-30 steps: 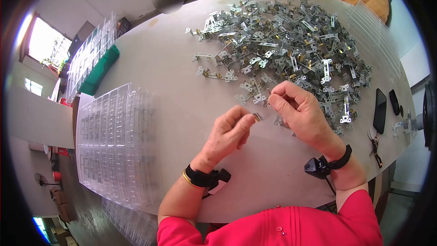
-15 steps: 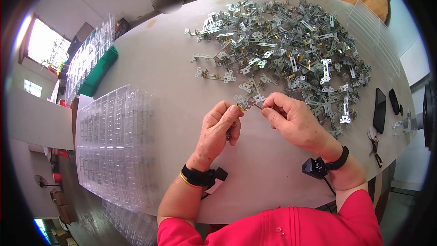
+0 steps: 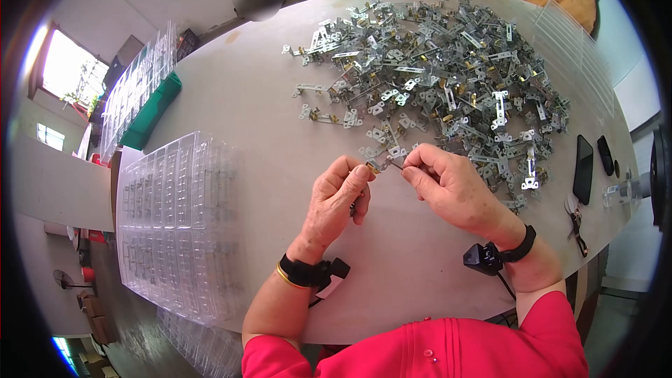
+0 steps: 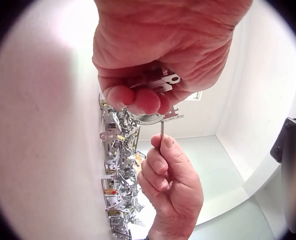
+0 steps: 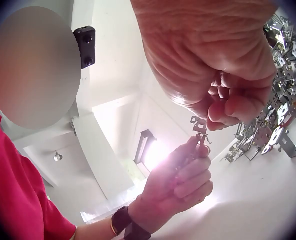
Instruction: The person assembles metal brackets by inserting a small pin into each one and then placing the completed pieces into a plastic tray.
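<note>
My left hand (image 3: 331,199) holds small metal brackets, with a silver plate (image 5: 199,125) sticking out past the thumb and fingertip. Another flat metal piece with a round hole (image 4: 172,80) shows inside its curled fingers in the left wrist view. My right hand (image 3: 451,185) pinches a thin metal rod (image 4: 162,131) between thumb and forefinger. The rod's far end is right at the plate in the left hand. Just beyond both hands lies a large pile of metal brackets (image 3: 434,77) with brass-coloured parts.
Clear plastic trays (image 3: 168,224) stand stacked on the left. Behind them is a green bin (image 3: 154,108) with more clear trays. On the right lie a phone (image 3: 584,170), a black case (image 3: 606,156) and pliers (image 3: 577,227). A clear sheet (image 3: 574,56) lies at the far right.
Over the second, the left hand has risen slightly and moved left, and the right hand has come down and left, bringing rod and plate together. Since half a second ago, both hands stay almost still.
</note>
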Motion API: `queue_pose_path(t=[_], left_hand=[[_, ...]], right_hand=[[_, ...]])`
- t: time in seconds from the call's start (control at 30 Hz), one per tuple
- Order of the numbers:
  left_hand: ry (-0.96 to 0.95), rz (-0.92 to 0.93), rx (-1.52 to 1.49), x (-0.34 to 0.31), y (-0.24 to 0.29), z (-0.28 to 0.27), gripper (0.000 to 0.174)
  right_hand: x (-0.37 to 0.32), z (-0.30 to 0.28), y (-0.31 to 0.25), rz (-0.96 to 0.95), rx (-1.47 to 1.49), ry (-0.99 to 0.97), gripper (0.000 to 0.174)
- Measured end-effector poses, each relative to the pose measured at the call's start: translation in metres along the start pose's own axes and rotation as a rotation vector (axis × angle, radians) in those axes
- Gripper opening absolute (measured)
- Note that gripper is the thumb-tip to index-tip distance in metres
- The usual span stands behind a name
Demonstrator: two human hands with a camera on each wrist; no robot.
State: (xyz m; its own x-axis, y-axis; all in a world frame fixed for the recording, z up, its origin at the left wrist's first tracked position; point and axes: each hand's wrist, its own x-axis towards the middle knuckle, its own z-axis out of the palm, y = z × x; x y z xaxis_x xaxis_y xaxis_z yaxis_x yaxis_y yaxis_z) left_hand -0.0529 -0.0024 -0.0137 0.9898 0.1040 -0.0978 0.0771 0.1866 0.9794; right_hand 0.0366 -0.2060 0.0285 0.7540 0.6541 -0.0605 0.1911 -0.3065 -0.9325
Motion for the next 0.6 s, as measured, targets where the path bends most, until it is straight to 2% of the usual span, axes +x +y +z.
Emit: queue_pose_path(t=[0.23, 0.3, 0.4, 0.6], left_hand=[[-0.044, -0.008, 0.030, -0.002, 0.003, 0.004, 0.027], [-0.043, -0.010, 0.043, -0.003, 0.004, 0.003, 0.027], [-0.063, -0.005, 0.048, -0.003, 0.002, 0.001, 0.026], [-0.128, -0.041, 0.113, -0.003, 0.003, 0.003, 0.029]], right_hand=[[0.002, 0.001, -0.002, 0.020, 0.043, -0.023, 0.013], [0.002, -0.003, -0.006, 0.135, 0.144, -0.082, 0.014], [0.002, -0.006, -0.003, 0.198, 0.183, -0.149, 0.020], [0.006, -0.005, 0.008, 0.230, 0.364, -0.245, 0.026]])
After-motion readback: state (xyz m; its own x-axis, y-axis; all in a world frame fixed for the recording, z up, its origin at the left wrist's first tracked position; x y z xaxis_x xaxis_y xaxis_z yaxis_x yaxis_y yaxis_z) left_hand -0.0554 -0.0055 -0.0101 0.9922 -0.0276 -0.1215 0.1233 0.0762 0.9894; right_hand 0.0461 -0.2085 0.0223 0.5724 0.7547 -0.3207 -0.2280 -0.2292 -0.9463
